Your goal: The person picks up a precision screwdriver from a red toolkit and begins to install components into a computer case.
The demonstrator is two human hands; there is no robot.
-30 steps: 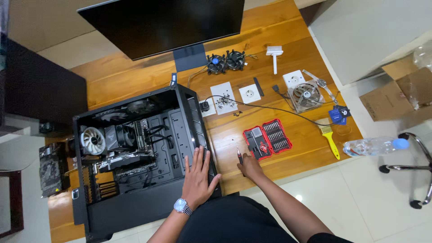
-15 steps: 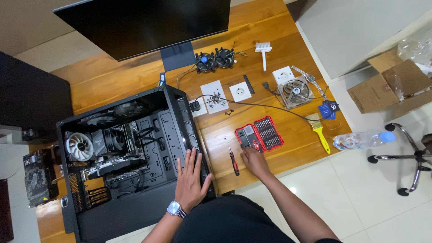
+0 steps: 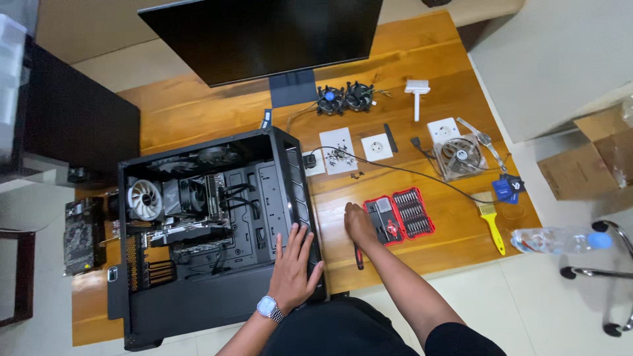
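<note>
My left hand (image 3: 297,264), with a wristwatch on the wrist, lies flat with fingers spread on the front edge of an open black computer case (image 3: 198,310) lying on its side. Fans, a cooler and cables show inside it. My right hand (image 3: 361,225) rests on the wooden table (image 3: 198,112) just left of an open red case of screwdriver bits (image 3: 402,214). Its fingers are bent over the upper end of a small black and red screwdriver (image 3: 358,258), whose lower end sticks out below the hand. Whether it grips the screwdriver is hidden.
A dark monitor (image 3: 264,33) stands at the back. Two small fans (image 3: 344,97), a white brush (image 3: 417,89), white wall sockets (image 3: 377,146), a clear fan (image 3: 460,155), a yellow brush (image 3: 491,224) and a cable lie on the table. A water bottle (image 3: 560,240), cardboard box (image 3: 587,168) and chair base are at right.
My right hand has shifted left from the bit case onto the screwdriver, which lay uncovered beside it before. My left hand stays on the case. The view has moved closer.
</note>
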